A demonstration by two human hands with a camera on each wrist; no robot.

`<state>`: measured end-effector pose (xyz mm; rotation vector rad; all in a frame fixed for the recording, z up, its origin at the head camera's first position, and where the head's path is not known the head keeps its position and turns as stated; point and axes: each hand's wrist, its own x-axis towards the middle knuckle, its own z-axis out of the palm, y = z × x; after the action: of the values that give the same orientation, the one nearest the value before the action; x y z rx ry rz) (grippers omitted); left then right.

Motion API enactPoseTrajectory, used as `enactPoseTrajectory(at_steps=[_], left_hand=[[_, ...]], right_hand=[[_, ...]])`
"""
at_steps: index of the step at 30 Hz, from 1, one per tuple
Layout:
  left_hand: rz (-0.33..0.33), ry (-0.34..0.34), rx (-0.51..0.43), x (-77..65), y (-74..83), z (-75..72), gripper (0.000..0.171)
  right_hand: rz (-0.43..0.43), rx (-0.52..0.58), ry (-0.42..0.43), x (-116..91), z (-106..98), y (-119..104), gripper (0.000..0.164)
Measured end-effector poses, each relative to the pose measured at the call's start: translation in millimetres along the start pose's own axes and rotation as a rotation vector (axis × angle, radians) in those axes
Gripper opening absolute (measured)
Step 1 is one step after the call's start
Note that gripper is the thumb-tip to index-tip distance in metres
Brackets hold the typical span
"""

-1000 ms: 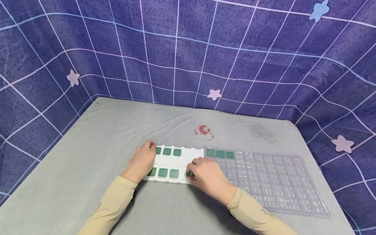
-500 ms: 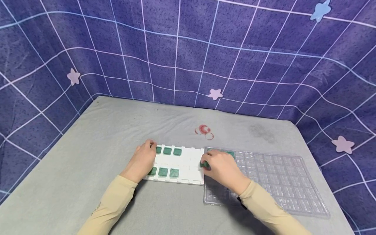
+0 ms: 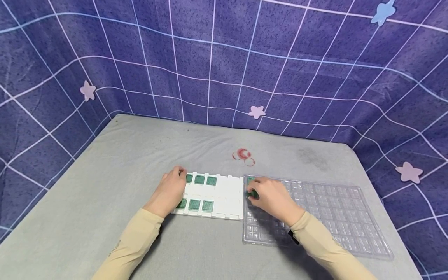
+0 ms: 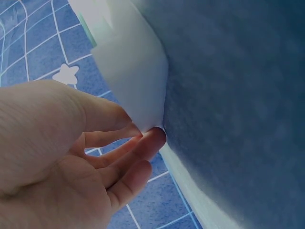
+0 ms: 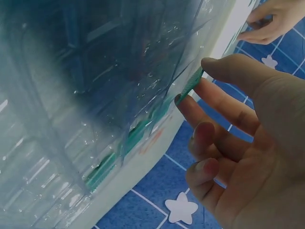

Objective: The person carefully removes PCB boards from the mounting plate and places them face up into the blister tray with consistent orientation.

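Observation:
A white slotted tray [image 3: 225, 198] lies on the grey table and holds several green square chips [image 3: 199, 179] in two rows at its left end. My left hand [image 3: 176, 182] rests on that left end, with loosely bent fingertips [image 4: 155, 136] against the white tray's edge [image 4: 133, 71]. My right hand [image 3: 254, 194] pinches one green chip [image 3: 250, 193] between thumb and forefinger, over the left edge of the clear plastic tray [image 3: 322, 217]. In the right wrist view the pinched chip [image 5: 189, 86] stands edge-on against the clear tray [image 5: 95, 95]. Another green chip [image 3: 250, 180] sits in its far-left pocket.
The clear tray butts against the white tray's right side and reaches almost to the table's right edge. A red ring stain [image 3: 242, 156] marks the cloth behind the trays. Purple grid-patterned fabric [image 3: 224, 58] walls in the table on three sides.
My right hand lifted a green chip from the white tray's near-right slot and carried it right and away, over the clear tray. My left hand has not moved.

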<state>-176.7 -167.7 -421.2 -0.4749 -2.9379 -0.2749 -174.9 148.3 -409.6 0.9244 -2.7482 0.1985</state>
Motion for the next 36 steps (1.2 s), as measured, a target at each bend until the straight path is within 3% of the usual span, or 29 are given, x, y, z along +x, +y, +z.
enactPoseTrajectory(at_steps=[19,36], left_hand=[[0.000,0.002,-0.011,0.7,0.2,-1.0,0.036],[0.000,0.011,-0.006,-0.7,0.6,-1.1,0.035]], right_hand=[[-0.009,-0.006,-0.032,1.2,0.0,3.6,0.010],[0.068,-0.002,-0.060,5.6,4.1,4.4,0.011]])
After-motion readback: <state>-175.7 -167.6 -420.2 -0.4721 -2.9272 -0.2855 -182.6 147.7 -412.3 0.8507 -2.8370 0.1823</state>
